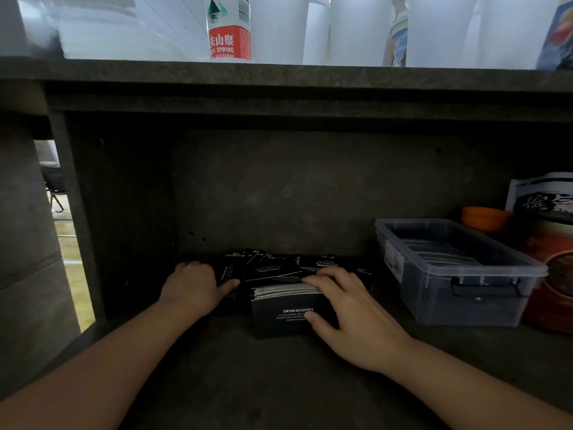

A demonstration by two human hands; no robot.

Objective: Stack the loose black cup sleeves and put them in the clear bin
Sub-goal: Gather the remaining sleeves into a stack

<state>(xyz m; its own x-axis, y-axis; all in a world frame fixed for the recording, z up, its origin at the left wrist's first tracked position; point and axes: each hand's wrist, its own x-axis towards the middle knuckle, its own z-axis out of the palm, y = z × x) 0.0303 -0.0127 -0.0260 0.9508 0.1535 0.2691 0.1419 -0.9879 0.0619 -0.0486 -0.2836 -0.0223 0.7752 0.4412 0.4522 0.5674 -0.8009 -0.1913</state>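
A stack of flat black cup sleeves (pixel 283 315) printed "DRINK&COFFEE" stands on edge on the dark shelf, near its middle. My right hand (pixel 344 308) grips this stack, fingers over its top edge and thumb on the front face. Behind it, loose black sleeves (pixel 273 265) lie scattered against the back wall. My left hand (pixel 193 285) rests on the loose sleeves at the left, fingers curled over them and thumb pointing right. The clear bin (pixel 465 302) sits to the right with several sleeves (pixel 434 252) lying inside it.
A dark slab overhead (pixel 279 76) roofs the shelf and carries a water bottle (pixel 228 29) and white cups (pixel 359 26). Right of the bin stand an orange bowl (pixel 483 217) and a red box (pixel 555 274). A side panel (pixel 77 212) walls the left.
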